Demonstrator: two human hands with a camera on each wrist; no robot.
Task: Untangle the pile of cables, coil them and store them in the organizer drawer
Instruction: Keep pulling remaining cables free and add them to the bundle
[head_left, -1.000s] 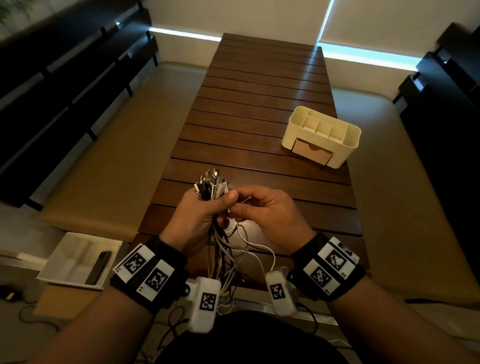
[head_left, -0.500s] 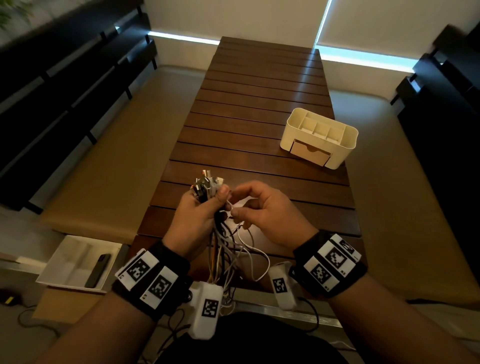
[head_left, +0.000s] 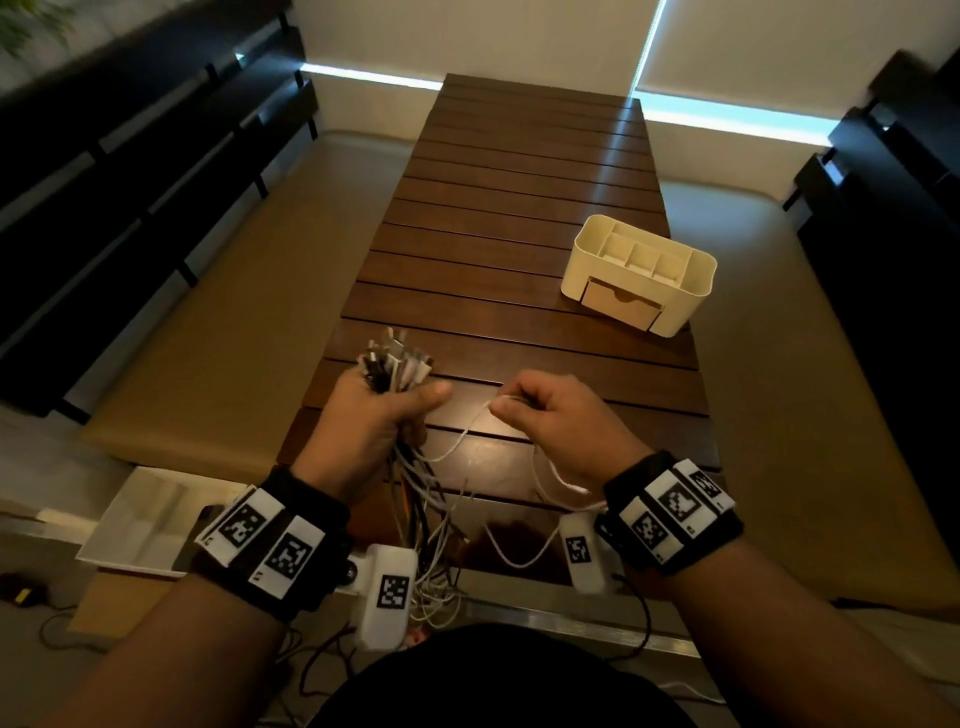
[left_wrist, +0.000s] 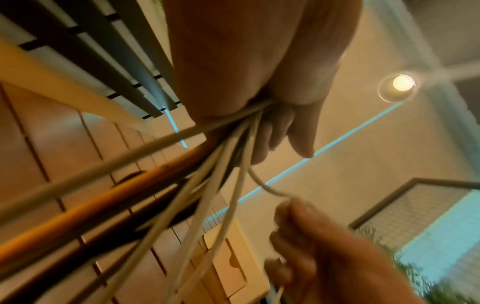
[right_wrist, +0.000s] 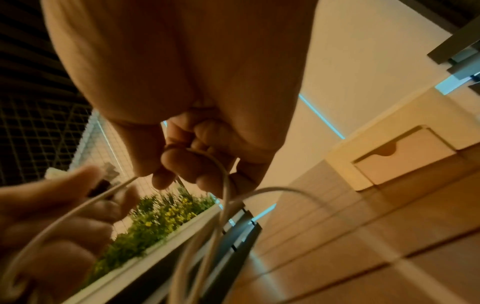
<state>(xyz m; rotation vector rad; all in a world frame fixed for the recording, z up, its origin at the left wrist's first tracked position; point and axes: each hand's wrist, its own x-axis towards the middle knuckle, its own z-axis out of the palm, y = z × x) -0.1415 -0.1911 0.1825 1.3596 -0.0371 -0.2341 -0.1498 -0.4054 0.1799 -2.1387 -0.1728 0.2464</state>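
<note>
Separating 1 white cable at lower centre, the right hand pinches it while the left hand clutches the cable bundle; next it likely needs drawing fully free for coiling.

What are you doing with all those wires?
Sorting them out. The left hand grips a bundle of cables, plugs sticking up. The right hand pinches one white cable that runs back into the bundle. The organizer waits on the table, drawer shut.

Dark slatted wooden table between two tan cushioned benches, pale roller blinds leaking daylight, black slatted bench backs, round ceiling lamp.
</note>
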